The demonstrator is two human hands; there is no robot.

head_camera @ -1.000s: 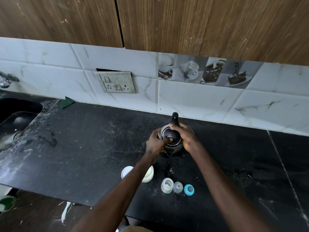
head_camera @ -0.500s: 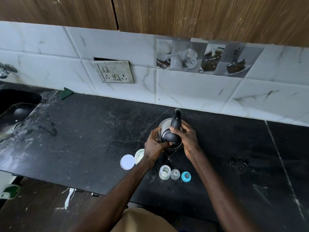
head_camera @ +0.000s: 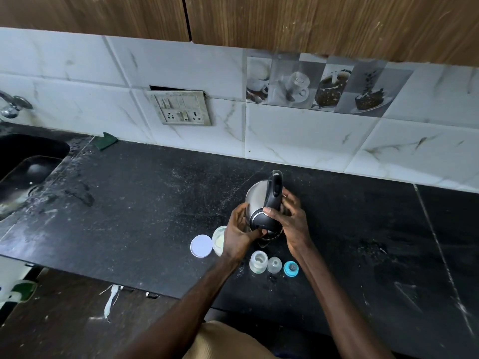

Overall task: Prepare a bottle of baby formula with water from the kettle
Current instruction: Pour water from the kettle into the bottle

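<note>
So, nearest: a tan cloth at the bottom edge, between the left forearm and the right forearm, both reaching over the desk
Front row: an open clear bottle stands near the desk's front edge, a clear dome cap just right of it, a blue teat ring right of that; all three apart from both grips
Left of the row: a white lid lies flat just beside the open formula tub, which the left wrist partly hides
Left grip: clamped on the kettle, fingers curled round its left side, thumb on the front of the black lid
Right grip: clamped on that kettle too, thumb on the lid's rim left of the handle, fingers curved on the handle's other side
Kettle: just behind the bottle row; looks tipped toward the near edge, steel side and handle showing beyond the lid; whether its base touches the desk cannot be told
Far left: a dark sink, a tap above it, a green scrap against the wall
Wall: a switch plate, coffee picture tiles, wooden cabinets on top
</note>
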